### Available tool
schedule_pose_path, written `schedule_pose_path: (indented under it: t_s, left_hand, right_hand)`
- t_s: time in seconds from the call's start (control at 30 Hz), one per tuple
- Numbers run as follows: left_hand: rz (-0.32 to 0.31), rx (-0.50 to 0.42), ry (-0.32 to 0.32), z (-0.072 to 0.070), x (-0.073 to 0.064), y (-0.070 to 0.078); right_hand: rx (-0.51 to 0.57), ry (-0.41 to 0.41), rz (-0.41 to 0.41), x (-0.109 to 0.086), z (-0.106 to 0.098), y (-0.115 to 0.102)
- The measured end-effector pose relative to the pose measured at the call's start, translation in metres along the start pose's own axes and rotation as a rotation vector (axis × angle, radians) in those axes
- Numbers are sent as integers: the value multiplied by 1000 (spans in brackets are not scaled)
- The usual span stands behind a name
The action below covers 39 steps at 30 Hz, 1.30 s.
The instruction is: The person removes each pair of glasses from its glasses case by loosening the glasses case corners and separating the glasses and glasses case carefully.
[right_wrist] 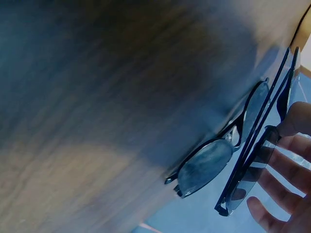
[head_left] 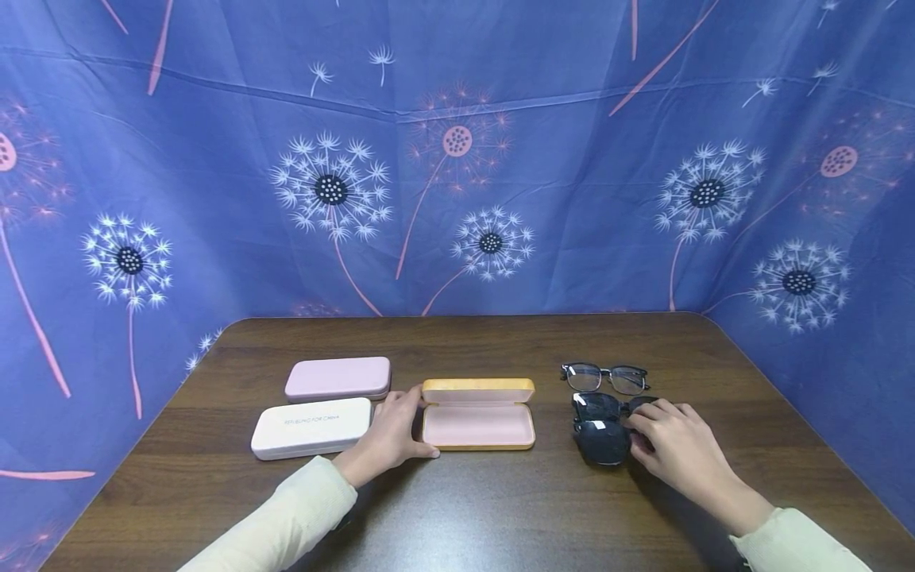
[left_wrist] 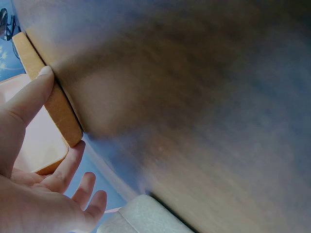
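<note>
A yellow-orange glasses case [head_left: 479, 446] with a pale pink lining stands with its lid raised at the middle of the table. My left hand [head_left: 389, 433] holds this case by its left end, the thumb on the front wall and a finger at the corner. At the right, my right hand [head_left: 679, 453] pinches dark-lensed sunglasses [head_left: 602, 442], tilted up off the table in the right wrist view. Just behind them lies a second dark-lensed pair of sunglasses [head_left: 596, 406], partly hidden. Farther back rest black half-rimmed glasses [head_left: 606, 375] with clear lenses.
Left of the open case lie two closed glasses cases: a white one [head_left: 307, 433] with small lettering, close by my left forearm, and a lilac one [head_left: 338, 377] behind it. A blue dandelion-print cloth [head_left: 572, 183] hangs behind the brown wooden table [head_left: 500, 516].
</note>
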<state>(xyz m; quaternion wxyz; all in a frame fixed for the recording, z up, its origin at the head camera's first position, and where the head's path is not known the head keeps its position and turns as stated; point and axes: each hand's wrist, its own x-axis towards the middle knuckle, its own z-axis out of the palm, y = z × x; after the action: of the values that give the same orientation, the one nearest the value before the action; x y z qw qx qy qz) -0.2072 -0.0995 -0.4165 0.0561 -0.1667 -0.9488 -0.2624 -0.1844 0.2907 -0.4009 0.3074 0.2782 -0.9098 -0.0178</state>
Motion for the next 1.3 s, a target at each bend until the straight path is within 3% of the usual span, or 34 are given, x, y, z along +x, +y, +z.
schedule_pose_path:
  t_s: [0.67, 1.3]
  left_hand:
    - [14, -11, 15, 0, 0, -1]
    - [13, 4, 6, -1, 0, -1]
  right_hand:
    - [10, -26, 6, -14, 1, 8]
    - [14, -121, 23, -16, 2, 8]
